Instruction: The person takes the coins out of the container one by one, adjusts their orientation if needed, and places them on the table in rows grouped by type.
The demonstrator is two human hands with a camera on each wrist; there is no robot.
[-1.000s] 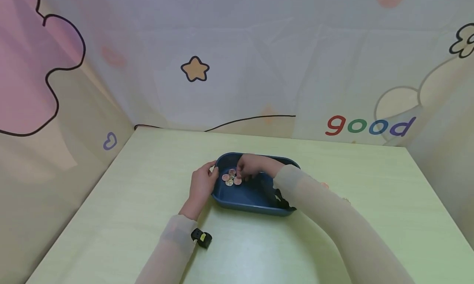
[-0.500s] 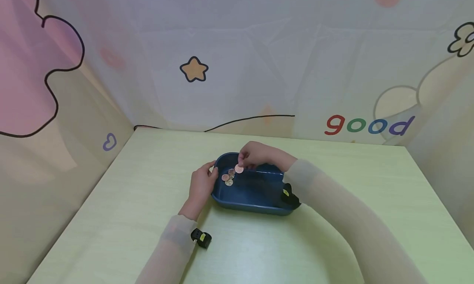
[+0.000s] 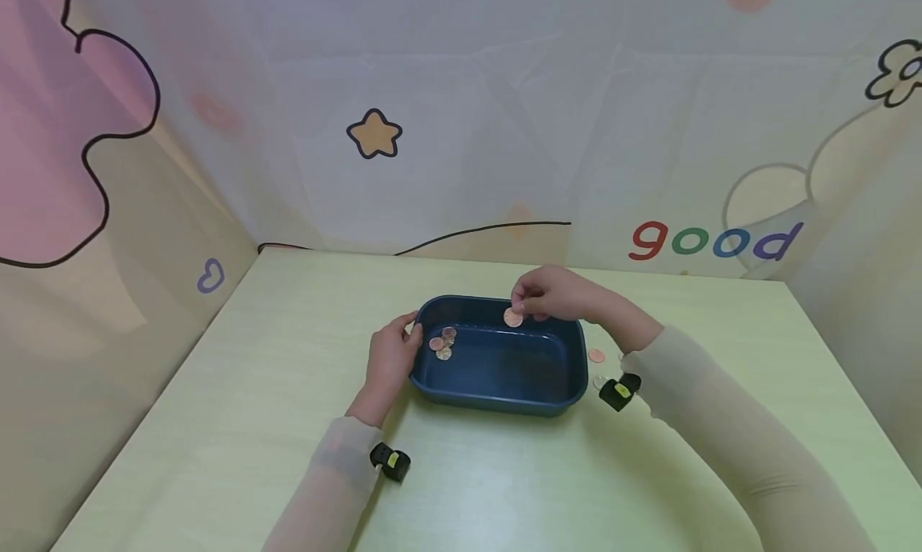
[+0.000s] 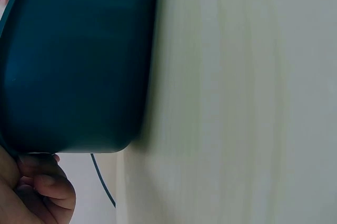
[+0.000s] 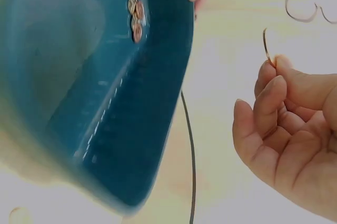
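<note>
A dark blue rectangular tray (image 3: 497, 404) stands on the table. Its left end is gripped at the rim by my left hand (image 3: 389, 360), thumb on the inner side and fingers curled outside; those fingers also show against the tray wall (image 4: 79, 77) in the left wrist view. Between thumb and fingertips my right hand (image 3: 562, 294) pinches a copper-coloured coin (image 3: 513, 318), which is seen edge-on in the right wrist view. This hand is over the tray's far right rim. Several coins (image 3: 442, 344) lie bunched on the tray floor near its left end.
Just right of the tray, a copper-coloured coin (image 3: 596, 356) lies on the pale table (image 3: 288, 456). A paler coin (image 3: 599, 382) is close to the right wrist's camera (image 3: 620, 392). A printed cloth (image 3: 461, 136) hangs behind the table.
My right hand has lifted the coin from the group in the tray and moved right with it to the far right rim. My left hand has stayed on the tray.
</note>
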